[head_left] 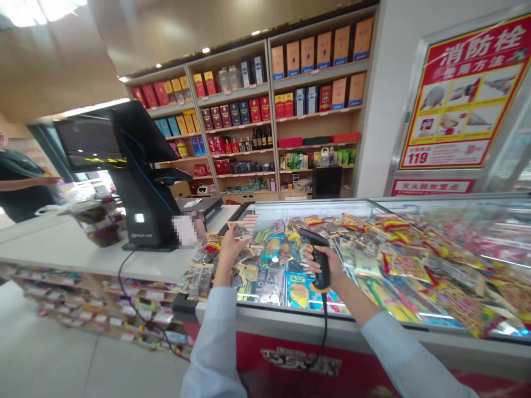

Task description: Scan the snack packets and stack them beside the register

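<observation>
Wooden shelves (249, 110) line the wall under ceiling lights (37, 8).

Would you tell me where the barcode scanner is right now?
In the head view, the barcode scanner is in the right hand, centre frame, above the snack packets on the freezer lid.

A pixelated patch (185, 230) hides something beside the till stand (141, 188). The person (20, 182) at left is cut by the edge; shelf labels (257, 113) are too small to read
</observation>
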A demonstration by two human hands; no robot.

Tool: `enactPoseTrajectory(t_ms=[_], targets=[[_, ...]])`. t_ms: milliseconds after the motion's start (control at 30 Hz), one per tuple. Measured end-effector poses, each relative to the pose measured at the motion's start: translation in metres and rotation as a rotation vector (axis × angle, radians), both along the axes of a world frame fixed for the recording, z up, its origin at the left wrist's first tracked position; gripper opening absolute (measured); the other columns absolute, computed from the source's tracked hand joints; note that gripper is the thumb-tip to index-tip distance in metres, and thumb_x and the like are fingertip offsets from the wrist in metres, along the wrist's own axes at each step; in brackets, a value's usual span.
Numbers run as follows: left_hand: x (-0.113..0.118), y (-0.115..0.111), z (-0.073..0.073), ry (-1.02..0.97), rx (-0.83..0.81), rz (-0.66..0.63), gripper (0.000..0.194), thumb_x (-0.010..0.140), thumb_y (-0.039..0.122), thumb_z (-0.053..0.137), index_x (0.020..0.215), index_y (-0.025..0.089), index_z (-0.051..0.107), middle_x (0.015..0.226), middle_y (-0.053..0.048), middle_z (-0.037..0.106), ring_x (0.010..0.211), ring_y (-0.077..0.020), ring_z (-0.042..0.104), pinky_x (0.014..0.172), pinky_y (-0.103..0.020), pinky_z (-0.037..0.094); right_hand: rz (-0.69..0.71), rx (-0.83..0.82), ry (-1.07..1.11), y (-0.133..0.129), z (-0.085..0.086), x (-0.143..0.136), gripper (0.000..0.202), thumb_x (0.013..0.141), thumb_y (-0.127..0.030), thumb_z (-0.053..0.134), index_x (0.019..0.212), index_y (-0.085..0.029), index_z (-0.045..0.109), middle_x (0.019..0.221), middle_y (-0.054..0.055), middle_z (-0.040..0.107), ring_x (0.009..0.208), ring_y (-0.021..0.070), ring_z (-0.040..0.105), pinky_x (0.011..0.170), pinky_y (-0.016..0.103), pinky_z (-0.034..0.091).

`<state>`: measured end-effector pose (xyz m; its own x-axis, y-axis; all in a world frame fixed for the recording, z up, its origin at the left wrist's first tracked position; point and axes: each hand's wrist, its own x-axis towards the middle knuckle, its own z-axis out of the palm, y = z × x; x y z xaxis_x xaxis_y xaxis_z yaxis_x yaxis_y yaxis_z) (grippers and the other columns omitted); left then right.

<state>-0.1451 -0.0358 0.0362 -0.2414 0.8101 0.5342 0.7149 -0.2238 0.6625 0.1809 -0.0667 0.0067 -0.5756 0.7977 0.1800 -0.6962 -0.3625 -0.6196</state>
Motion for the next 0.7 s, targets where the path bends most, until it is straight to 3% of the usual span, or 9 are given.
enactPoseTrajectory(t_ms=[133,367,467,633,700], targets=[[-0.016,-0.004,-0.006,0.088,0.038,0.157,0.063,0.072,0.043,0.067,0.127,0.017,0.050,0.112,-0.012,0.061,0.106,-0.0257,0.058,0.091,-0.038,0.045,0.056,-0.017,0.041,0.010,-0.009,-0.038,0.011,0.073,-0.025,0.059,0.076,-0.016,0.053,0.062,-0.001,0.051,0.040,0.0048,0.036,0.033,0.014,0.033],[0.002,-0.021,-0.023,0.290,0.181,0.600,0.049,0.088,0.041,0.043,0.127,0.013,0.051,0.110,-0.017,0.057,0.106,-0.0301,0.054,0.089,-0.041,0.042,0.085,-0.094,0.008,0.015,-0.037,-0.076,0.018,0.066,-0.027,0.063,0.075,-0.015,0.053,0.061,-0.001,0.051,0.040,0.0045,0.038,0.034,0.015,0.031],[0.013,-0.022,-0.027,0.387,0.141,0.654,0.040,0.088,0.034,0.041,0.118,0.014,0.058,0.108,-0.017,0.057,0.104,-0.0312,0.052,0.088,-0.045,0.040,0.062,-0.135,-0.018,0.015,-0.045,-0.081,0.019,0.065,-0.028,0.064,0.073,-0.014,0.054,0.059,-0.001,0.051,0.039,0.0043,0.038,0.033,0.015,0.030],[0.022,-0.024,-0.028,0.439,0.150,0.768,0.034,0.083,0.023,0.046,0.114,0.020,0.061,0.129,-0.016,0.048,0.118,-0.0342,0.041,0.095,-0.050,0.034,0.050,-0.137,-0.012,0.014,-0.046,-0.083,0.016,0.067,-0.028,0.062,0.073,-0.015,0.054,0.059,-0.001,0.052,0.039,0.0045,0.037,0.034,0.016,0.030],[0.019,-0.025,-0.031,0.463,0.140,0.755,0.034,0.083,0.021,0.045,0.114,0.018,0.062,0.128,-0.015,0.051,0.119,-0.0327,0.042,0.099,-0.050,0.031,0.050,-0.133,-0.008,0.014,-0.046,-0.083,0.016,0.068,-0.028,0.061,0.073,-0.015,0.054,0.060,-0.001,0.051,0.039,0.0046,0.038,0.034,0.016,0.030]])
